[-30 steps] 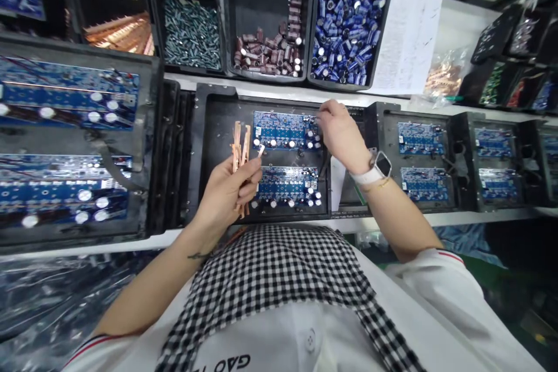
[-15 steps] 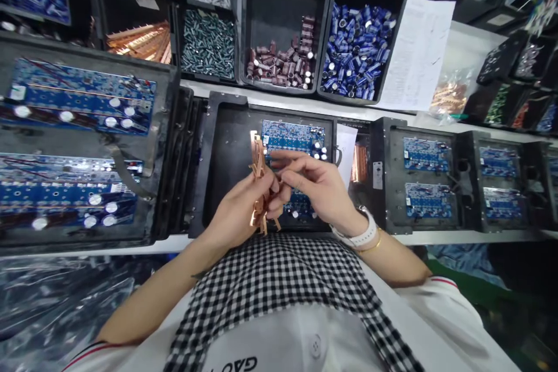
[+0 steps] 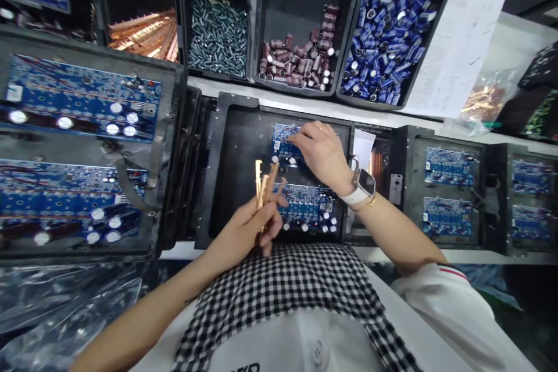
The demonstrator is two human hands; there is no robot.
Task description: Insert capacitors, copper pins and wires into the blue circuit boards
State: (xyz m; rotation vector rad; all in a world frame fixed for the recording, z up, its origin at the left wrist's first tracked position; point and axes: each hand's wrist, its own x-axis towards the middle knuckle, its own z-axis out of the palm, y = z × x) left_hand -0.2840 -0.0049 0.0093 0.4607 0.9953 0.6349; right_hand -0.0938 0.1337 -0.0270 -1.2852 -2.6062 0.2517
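Note:
Several copper strips (image 3: 264, 189) are bunched in my left hand (image 3: 248, 224), which is closed around them. Their notched ends fan upward over the black tray (image 3: 238, 151). My right hand (image 3: 323, 156) is above the upper blue circuit board (image 3: 282, 132), fingertips pinched together close to its surface. Whatever sits between those fingertips is too small or hidden to make out. Much of that board is covered by the hand. Below it in the same tray lies a second blue circuit board (image 3: 307, 203), with round capacitors along its lower edge, close to my left fingers.
Behind the tray stand bins of copper strips (image 3: 146, 35), green parts (image 3: 218, 35), brown capacitors (image 3: 300, 61) and blue capacitors (image 3: 386, 46). A larger tray (image 3: 168, 110) with boards is at left. More boards (image 3: 449, 165) sit in trays at right, near a paper sheet (image 3: 462, 52).
My right hand has moved away from the copper strips in my left hand, up and right onto the upper board. My left hand has lowered slightly, still holding the strips. The view has shifted.

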